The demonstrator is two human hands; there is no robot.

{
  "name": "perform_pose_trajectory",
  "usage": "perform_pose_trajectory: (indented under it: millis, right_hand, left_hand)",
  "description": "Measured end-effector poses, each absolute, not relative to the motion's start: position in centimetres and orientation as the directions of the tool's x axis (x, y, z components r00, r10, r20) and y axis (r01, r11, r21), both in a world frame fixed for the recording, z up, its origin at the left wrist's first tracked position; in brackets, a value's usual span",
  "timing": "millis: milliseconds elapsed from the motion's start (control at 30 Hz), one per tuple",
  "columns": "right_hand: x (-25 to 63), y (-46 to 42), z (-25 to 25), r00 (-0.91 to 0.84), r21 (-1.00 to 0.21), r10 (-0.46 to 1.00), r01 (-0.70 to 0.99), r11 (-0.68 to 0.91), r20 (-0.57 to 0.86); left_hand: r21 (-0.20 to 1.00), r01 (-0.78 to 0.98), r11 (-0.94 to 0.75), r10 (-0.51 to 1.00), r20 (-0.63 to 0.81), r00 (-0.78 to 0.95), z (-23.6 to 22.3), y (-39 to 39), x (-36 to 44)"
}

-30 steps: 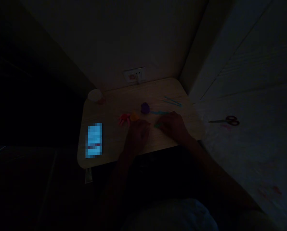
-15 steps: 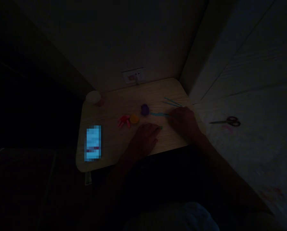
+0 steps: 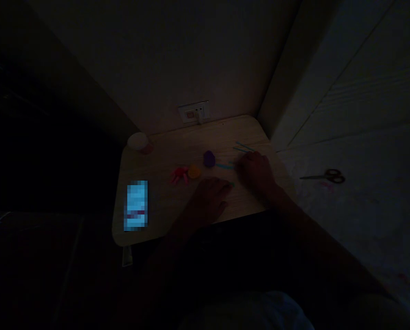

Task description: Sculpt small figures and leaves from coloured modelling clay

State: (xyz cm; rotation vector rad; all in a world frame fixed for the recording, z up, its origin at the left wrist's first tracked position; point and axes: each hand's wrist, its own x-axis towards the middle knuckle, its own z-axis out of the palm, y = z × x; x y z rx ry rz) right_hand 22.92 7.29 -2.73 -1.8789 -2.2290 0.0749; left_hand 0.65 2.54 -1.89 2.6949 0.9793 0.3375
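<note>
The room is very dark. On a small wooden table [image 3: 163,215] lie a purple lump [image 3: 209,158], an orange lump [image 3: 194,172] and a red piece with finger-like prongs [image 3: 179,174]. My left hand [image 3: 210,198] rests on the table with its fingers curled over a small green piece [image 3: 231,184]. My right hand [image 3: 256,173] lies to the right, its fingertips at a thin blue strip [image 3: 224,166] beside the purple lump. Whether it grips the strip is hidden in the dark. More blue strips [image 3: 243,147] lie just beyond it.
A lit phone [image 3: 136,205] lies on the table's left front. A small round container [image 3: 138,141] stands at the back left corner, and a wall socket [image 3: 194,111] sits behind the table. Scissors [image 3: 324,175] lie on the pale surface to the right.
My right hand moved from the green piece up to the blue strip by the purple lump. My left hand slid right, onto the green piece.
</note>
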Motion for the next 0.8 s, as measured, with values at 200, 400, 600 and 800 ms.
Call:
perform_pose_trajectory:
  millis: [200,400,600,800]
  right_hand:
    - [22.6,8.0,-1.7,-0.248,-0.012,0.967,0.968,0.249,0.051]
    - [22.7,7.4,-1.8,-0.318,0.015,0.948,0.948,0.318,0.023]
    - [22.7,6.6,-1.8,-0.342,0.049,0.94,0.939,0.341,0.008]
    - [22.9,5.7,-1.9,-0.352,-0.028,0.936,0.936,0.352,-0.012]
  left_hand:
    - [0.359,0.58,-0.731,0.673,0.242,0.699,-2.4,2.4,-0.5]
    - [0.352,0.602,-0.717,0.688,0.212,0.694,-2.7,2.1,-0.3]
    - [0.334,0.637,-0.695,0.707,0.157,0.689,-2.0,2.2,0.5]
    - [0.327,0.633,-0.702,0.701,0.162,0.694,-2.1,2.5,0.8]
